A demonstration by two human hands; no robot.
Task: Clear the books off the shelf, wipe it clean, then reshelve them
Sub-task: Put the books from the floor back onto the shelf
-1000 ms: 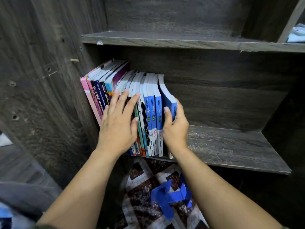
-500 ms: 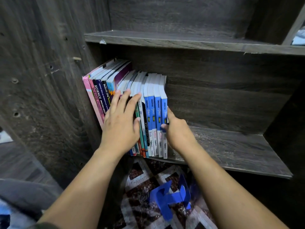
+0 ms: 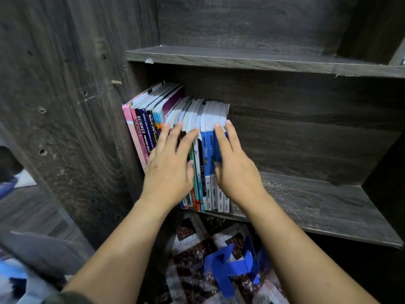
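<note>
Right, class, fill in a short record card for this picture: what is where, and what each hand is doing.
books: standing row at the left end
shelf: bare wood right of the row
left hand: flat, fingers straight on the spines
right hand: fingers straight against the rightmost book
floor: blue thing on a patterned rug

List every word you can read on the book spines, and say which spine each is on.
"SCIENCE": pink spine
"SCIENCE PROCESS SKILLS": navy spine
"Modul A+ SPM": black spine
"fokus" and "Fizik": blue spine
"Kimia": next blue spine
The rest of the spine print is too small, blurred or covered by the hands to read.
</note>
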